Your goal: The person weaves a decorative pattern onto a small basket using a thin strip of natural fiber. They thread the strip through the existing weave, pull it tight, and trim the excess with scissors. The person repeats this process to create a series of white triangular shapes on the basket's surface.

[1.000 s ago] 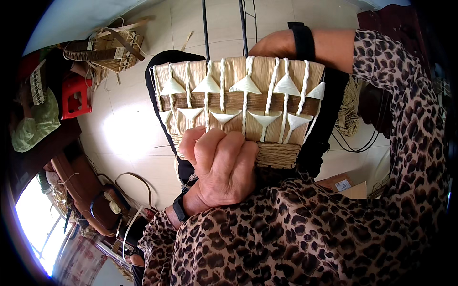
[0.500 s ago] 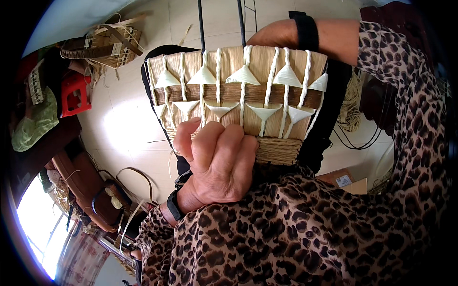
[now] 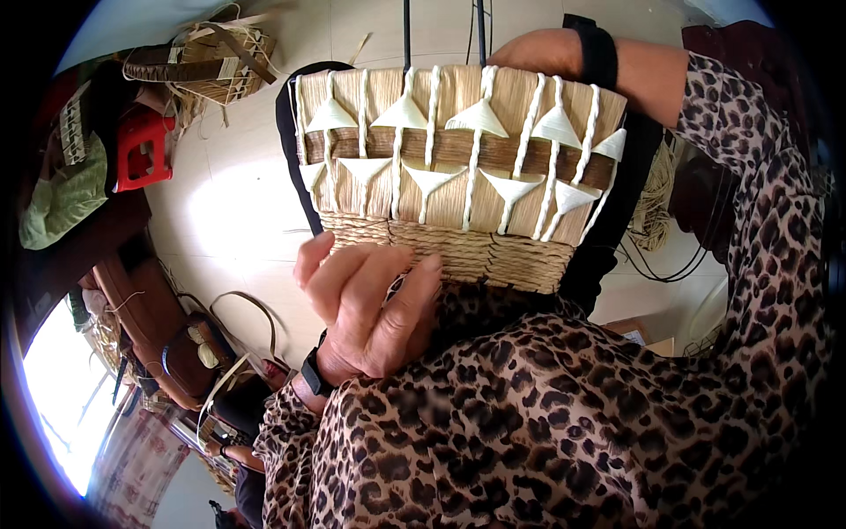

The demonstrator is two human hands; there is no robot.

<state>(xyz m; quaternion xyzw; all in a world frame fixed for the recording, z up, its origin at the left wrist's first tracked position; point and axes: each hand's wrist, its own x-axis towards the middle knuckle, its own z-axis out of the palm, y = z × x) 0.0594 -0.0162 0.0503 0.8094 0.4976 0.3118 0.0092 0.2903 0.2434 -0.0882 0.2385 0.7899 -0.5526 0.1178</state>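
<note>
A woven straw bag or basket (image 3: 458, 145) rests over my lap, pale on the face, with a brown band, white twisted cords and white triangular wraps. Its lower part is a braided straw strip (image 3: 529, 260). My left hand (image 3: 374, 304) is by the lower left of this strip, fingers half curled with gaps between them and nothing visible in them. Whether its fingertips touch the straw, I cannot tell. My right hand (image 3: 538, 55) reaches behind the top right edge, its fingers hidden by the woven piece. Two thin black straps or bars (image 3: 407, 35) rise from the top edge.
A second woven basket (image 3: 220, 66) lies on the floor at far left, above a red stool (image 3: 144, 152). Brown wooden furniture (image 3: 145, 304) and loose straps stand at left. Another person's arm (image 3: 242, 454) shows at lower left. Straw bundles (image 3: 652, 198) and black cables (image 3: 665, 273) lie at right.
My left hand has moved down and left off the woven face, and its fingers have loosened. The braided strip is now more exposed. The woven piece and my right arm sit slightly higher and further right.
</note>
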